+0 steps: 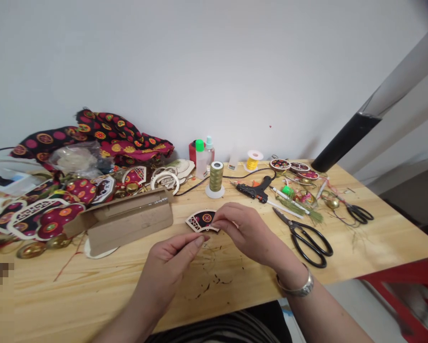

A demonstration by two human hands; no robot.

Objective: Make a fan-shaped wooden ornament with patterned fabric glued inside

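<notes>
A small fan-shaped wooden ornament (200,220) with dark red patterned cloth lies on the wooden table (92,290) in front of me. My right hand (245,228) rests at its right edge, fingers curled and pinched against it. My left hand (174,259) hovers just below the ornament with thumb and forefinger pinched together, perhaps on a thin thread that is too fine to make out. A silver bracelet (299,288) is on my right wrist.
Black scissors (308,238) lie right of my hands, a second pair (358,213) farther right. Behind are a glue gun (254,189), a green thread spool (215,177), yellow spool (252,162), bottles (201,159), a cardboard piece (128,219), more ornaments (49,216) and patterned fabric (110,133).
</notes>
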